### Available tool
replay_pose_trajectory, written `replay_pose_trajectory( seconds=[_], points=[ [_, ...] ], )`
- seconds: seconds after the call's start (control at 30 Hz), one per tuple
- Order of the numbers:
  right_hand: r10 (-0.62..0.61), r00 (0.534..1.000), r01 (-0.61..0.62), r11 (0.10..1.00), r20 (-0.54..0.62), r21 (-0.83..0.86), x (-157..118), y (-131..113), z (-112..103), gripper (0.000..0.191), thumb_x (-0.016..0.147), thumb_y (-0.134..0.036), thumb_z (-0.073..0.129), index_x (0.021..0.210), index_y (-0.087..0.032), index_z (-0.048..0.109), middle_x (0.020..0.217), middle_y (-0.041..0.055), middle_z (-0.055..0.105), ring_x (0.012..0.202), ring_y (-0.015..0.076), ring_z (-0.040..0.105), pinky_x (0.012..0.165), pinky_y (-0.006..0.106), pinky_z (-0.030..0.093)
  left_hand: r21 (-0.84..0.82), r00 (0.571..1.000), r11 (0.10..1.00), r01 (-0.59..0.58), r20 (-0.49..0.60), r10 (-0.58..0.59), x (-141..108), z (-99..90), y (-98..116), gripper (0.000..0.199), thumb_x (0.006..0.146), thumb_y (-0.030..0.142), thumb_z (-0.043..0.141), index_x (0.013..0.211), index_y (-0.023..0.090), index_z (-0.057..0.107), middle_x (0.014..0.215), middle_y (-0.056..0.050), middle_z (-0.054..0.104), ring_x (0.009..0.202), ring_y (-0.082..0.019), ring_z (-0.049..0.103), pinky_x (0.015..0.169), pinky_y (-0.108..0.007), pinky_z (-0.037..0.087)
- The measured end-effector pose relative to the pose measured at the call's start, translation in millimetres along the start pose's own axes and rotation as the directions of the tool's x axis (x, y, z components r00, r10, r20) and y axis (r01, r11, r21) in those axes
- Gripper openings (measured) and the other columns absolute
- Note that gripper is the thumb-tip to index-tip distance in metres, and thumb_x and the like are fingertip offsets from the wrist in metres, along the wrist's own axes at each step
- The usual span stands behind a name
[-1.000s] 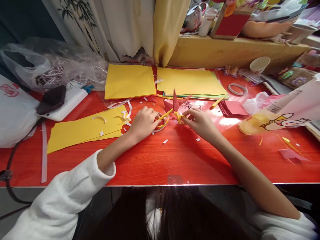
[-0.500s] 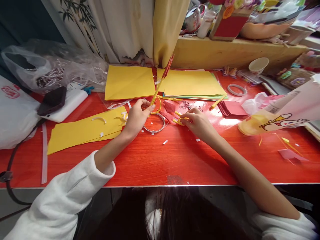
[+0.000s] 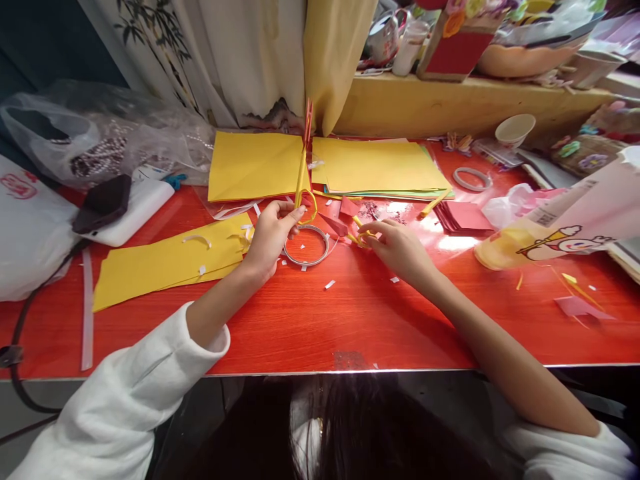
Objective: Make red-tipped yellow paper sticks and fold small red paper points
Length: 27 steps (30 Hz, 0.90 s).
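Between the fingertips of my left hand (image 3: 273,237) is a thin yellow stick (image 3: 301,175), standing nearly upright, with red strips at its top and a yellow loop at its lower end. My right hand (image 3: 395,247) is closed around the yellow handles (image 3: 356,237) of something low over the table; its far end is hard to make out. Red paper pieces (image 3: 334,225) lie just left of those fingers. A roll of tape (image 3: 307,247) rests on the red table between my hands, with small white scraps around it.
Yellow sheets (image 3: 173,270) lie at the left, and two stacks (image 3: 257,167) (image 3: 380,167) at the back. Red squares (image 3: 464,218), a drink cup (image 3: 500,250) and a tape ring (image 3: 473,179) are at the right. A phone (image 3: 103,203) sits at the left.
The stick in my left hand has swung from leaning right to nearly upright, its red top moving left. My right hand has hardly moved.
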State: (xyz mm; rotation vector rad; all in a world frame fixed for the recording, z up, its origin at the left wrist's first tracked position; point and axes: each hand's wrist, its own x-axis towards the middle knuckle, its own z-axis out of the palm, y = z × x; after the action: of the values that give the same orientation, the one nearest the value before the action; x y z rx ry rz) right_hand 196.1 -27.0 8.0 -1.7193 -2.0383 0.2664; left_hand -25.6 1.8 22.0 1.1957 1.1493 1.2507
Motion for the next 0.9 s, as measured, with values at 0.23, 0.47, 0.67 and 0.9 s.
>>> replay_pose_trajectory(
  seconds=[0.23,0.47,0.67,0.9],
  points=[
    [0.16,0.986,-0.129,0.608,0.038,0.783,2.0,-5.5,-9.8,0.012,0.078,-0.025,0.057,0.089,-0.02,0.059,0.085,0.0028,0.061,0.066,0.0133,0.061,0.051,0.023,0.045,-0.056,1.0,0.998,0.001,0.001,-0.001,-1.5,1.4,-3.7,0.015,0.076,0.022,0.062,0.083,0.013,0.053,0.08,0.001,0.053,0.056,-0.002,0.049,0.056,-0.018,0.041],
    [0.123,0.986,-0.16,0.455,0.117,0.876,3.7,-3.8,-1.6,0.04,0.079,-0.021,0.041,0.118,-0.028,0.05,0.109,0.0039,0.057,0.09,0.0134,0.06,0.062,0.023,0.049,-0.112,0.981,0.988,0.108,0.173,-0.088,-14.3,14.0,-3.7,0.017,0.075,0.019,0.063,0.082,0.014,0.049,0.079,0.0,0.056,0.063,-0.007,0.057,0.06,-0.021,0.05],
    [-0.071,0.969,-0.197,0.366,0.238,0.91,-1.1,-11.1,14.6,0.043,0.078,-0.03,0.052,0.121,-0.028,0.05,0.109,0.0049,0.057,0.085,0.0143,0.059,0.063,0.025,0.051,-0.002,0.928,0.987,0.161,0.341,-0.151,-23.5,23.8,-12.4,0.028,0.072,0.031,0.067,0.084,0.013,0.05,0.082,-0.001,0.058,0.063,-0.009,0.059,0.059,-0.025,0.053],
    [-0.115,0.927,-0.301,0.341,0.357,0.891,-7.6,-27.6,17.3,0.042,0.071,-0.03,0.067,0.11,-0.023,0.052,0.097,0.0015,0.06,0.065,0.009,0.055,0.053,0.021,0.047,0.188,0.932,0.981,-0.057,0.361,-0.015,-24.1,20.4,-19.2,0.027,0.077,0.04,0.061,0.082,0.015,0.051,0.074,0.001,0.059,0.054,-0.008,0.055,0.052,-0.022,0.047]
  ],
)
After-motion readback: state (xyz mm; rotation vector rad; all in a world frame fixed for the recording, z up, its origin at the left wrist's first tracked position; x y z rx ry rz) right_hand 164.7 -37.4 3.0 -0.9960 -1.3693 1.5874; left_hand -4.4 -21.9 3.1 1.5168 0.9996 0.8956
